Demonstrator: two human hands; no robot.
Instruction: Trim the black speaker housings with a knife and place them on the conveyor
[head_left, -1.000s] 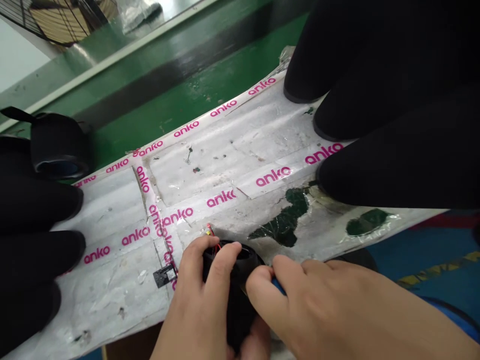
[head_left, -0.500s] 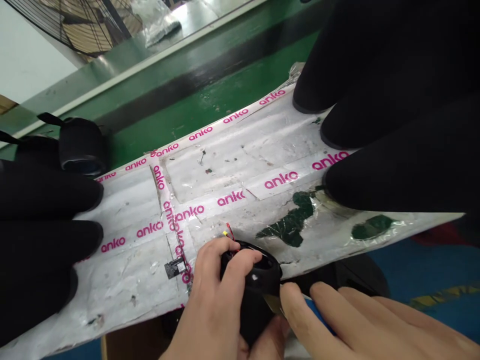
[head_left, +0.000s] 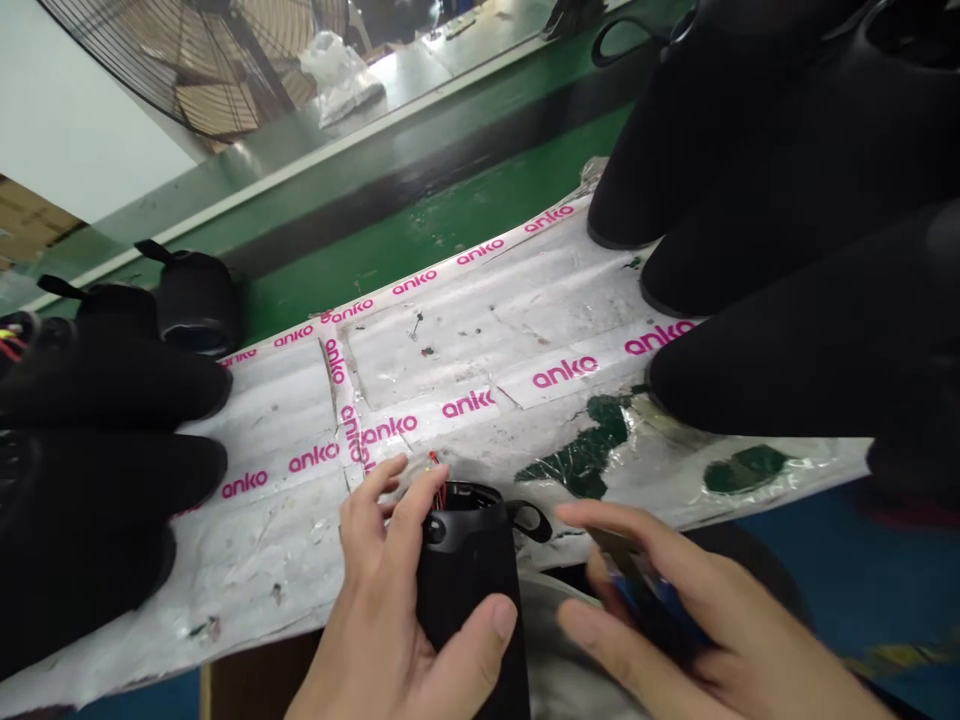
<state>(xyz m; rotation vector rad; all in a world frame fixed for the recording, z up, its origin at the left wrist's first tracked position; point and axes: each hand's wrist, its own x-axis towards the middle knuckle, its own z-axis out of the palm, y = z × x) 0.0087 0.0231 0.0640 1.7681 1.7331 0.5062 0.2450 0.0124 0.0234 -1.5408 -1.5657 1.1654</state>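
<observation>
My left hand (head_left: 409, 600) is wrapped round a black fabric-covered housing, perhaps a portable speaker's (head_left: 471, 590), near the table's front edge. Its top end is open, and thin red wires (head_left: 440, 494) with small connectors come out beside my fingers. A black strap loop (head_left: 531, 520) sticks out from its right side. Just right of the housing, apart from it, my right hand (head_left: 675, 610) grips a blue-handled tool with a flat metal end (head_left: 637, 575). Motion blurs this tool, so its exact kind is unclear.
More black housings lie at the left (head_left: 112, 480) and right (head_left: 720, 340) on a worn white sheet printed "anko" (head_left: 420, 370). A green surface (head_left: 420, 225) shows beyond it. A fan (head_left: 225, 70) and a clear plastic bag (head_left: 341, 80) are at the back.
My right hand has drawn away from the housing to the right with the tool. The housing has turned so its strap loop shows, and my left thumb now lies across its front.
</observation>
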